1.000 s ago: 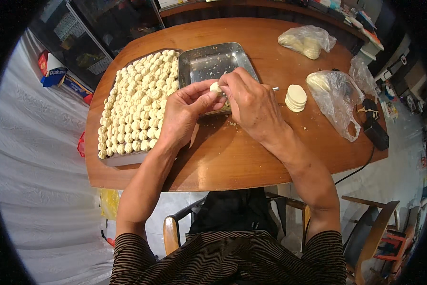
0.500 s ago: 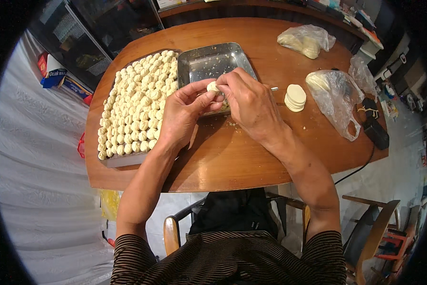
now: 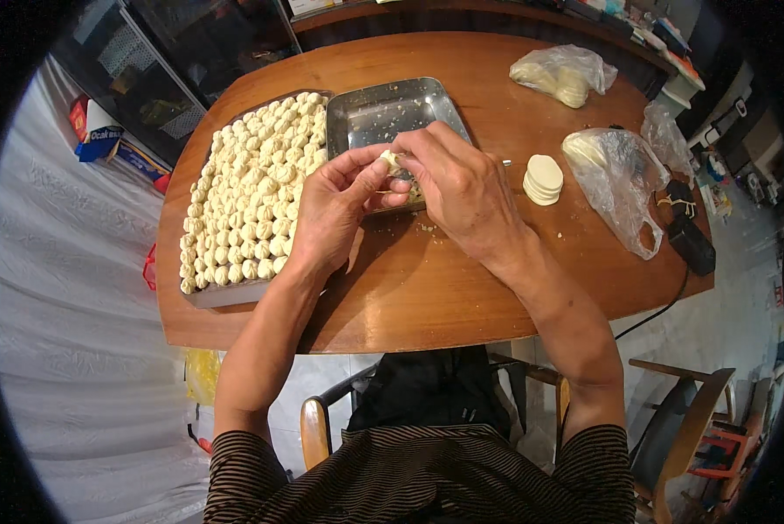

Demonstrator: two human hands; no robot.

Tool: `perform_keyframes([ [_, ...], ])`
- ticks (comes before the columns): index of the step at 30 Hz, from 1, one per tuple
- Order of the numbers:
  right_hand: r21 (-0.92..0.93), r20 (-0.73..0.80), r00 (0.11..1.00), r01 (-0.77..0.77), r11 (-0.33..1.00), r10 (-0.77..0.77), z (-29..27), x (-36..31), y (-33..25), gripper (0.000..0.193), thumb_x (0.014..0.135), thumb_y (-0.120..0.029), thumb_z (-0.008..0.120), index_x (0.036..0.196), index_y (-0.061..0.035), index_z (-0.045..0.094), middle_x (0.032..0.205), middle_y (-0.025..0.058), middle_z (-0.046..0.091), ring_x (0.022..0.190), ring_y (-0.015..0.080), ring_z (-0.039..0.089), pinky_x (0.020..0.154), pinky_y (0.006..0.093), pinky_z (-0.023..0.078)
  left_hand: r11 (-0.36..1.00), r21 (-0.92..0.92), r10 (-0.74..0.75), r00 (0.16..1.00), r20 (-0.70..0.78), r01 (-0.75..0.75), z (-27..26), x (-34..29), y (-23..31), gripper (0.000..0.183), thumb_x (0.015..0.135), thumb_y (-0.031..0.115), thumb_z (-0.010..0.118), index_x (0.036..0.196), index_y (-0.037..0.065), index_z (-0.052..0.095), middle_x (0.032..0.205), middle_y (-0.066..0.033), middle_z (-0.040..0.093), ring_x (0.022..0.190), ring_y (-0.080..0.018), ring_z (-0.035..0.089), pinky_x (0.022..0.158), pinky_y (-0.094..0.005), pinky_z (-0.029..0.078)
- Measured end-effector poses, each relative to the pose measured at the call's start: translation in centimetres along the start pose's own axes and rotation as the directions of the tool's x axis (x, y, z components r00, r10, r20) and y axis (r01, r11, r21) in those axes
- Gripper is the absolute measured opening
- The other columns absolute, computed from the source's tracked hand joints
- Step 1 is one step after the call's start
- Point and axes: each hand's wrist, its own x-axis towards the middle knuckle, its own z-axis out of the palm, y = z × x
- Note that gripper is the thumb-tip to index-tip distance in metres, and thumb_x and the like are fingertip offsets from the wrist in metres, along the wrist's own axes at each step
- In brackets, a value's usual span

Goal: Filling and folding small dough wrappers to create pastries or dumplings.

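Note:
A small pale dumpling (image 3: 391, 161) is pinched between my two hands, above the near edge of a metal tray (image 3: 344, 105) with bits of filling scattered in it. My left hand (image 3: 340, 196) holds the dumpling from the left with thumb and fingers. From the right, the fingertips of my right hand (image 3: 462, 188) press on its edge and hide part of it. Beside my left hand, rows of pleated dumplings (image 3: 252, 188) fill another tray (image 3: 226, 295). To the right of my right hand lies a short stack of round dough wrappers (image 3: 543, 179).
Clear plastic bags with pale dough in them, one far (image 3: 567, 74) and one nearer (image 3: 615, 175), lie on the wooden table's (image 3: 427, 306) right side. A black box-like device (image 3: 691, 244) with a cord sits at the right edge. A chair (image 3: 684, 428) stands at lower right.
My right fingers have shifted slightly over the dumpling, and its visible shape has changed. Both forearms stay almost in place.

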Motion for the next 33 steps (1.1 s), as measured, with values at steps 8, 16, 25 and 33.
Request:
perform_keyframes([
  [8, -0.026, 0.043, 0.998, 0.04, 0.999, -0.039, -0.51, 0.12, 0.4, 0.014, 0.091, -0.003, 0.066, 0.104, -0.0057, 0.066, 0.093, 0.0144, 0.063, 0.079, 0.0397, 0.072, 0.064, 0.0483, 0.059, 0.997, 0.077, -0.01, 1.0, -0.011, 0.011, 0.09, -0.16, 0.21, 0.028, 0.107, 0.014, 0.063, 0.129, -0.002, 0.07, 0.108, -0.0088, 0.075, 0.09, -0.0133, 0.072, 0.081, -0.0268, 0.062],
  [16, -0.005, 0.055, 0.998, -0.009, 1.0, 0.009, -0.43, 0.09, 0.43, 0.011, 0.096, -0.01, 0.068, 0.099, -0.0015, 0.064, 0.095, 0.0155, 0.065, 0.076, 0.0385, 0.072, 0.063, 0.0469, 0.058, 0.988, 0.156, 0.011, 0.999, 0.036, -0.016, 0.39, -0.48, 0.61, 0.03, 0.105, 0.011, 0.064, 0.132, -0.003, 0.068, 0.109, -0.0085, 0.075, 0.093, -0.0127, 0.071, 0.079, -0.027, 0.062],
  [25, 0.068, 0.029, 0.998, -0.053, 0.996, 0.051, -0.4, 0.05, 0.44, 0.011, 0.098, -0.011, 0.067, 0.099, -0.0008, 0.065, 0.094, 0.016, 0.065, 0.081, 0.0388, 0.071, 0.068, 0.0479, 0.058, 0.988, 0.147, 0.036, 0.999, 0.004, -0.036, 0.56, -0.27, 0.32, 0.032, 0.103, 0.007, 0.067, 0.133, -0.002, 0.067, 0.117, -0.009, 0.073, 0.099, -0.0133, 0.07, 0.083, -0.0276, 0.063],
  [33, 0.102, 0.014, 0.999, -0.044, 0.994, 0.043, 0.02, 0.08, 0.46, 0.009, 0.098, -0.01, 0.067, 0.1, -0.0014, 0.065, 0.096, 0.0154, 0.065, 0.082, 0.039, 0.07, 0.068, 0.0478, 0.057, 0.997, 0.023, 0.073, 0.997, -0.024, -0.072, 0.27, -0.02, -0.04, 0.027, 0.104, 0.004, 0.065, 0.13, -0.004, 0.067, 0.119, -0.0127, 0.073, 0.103, -0.017, 0.072, 0.09, -0.0308, 0.064],
])
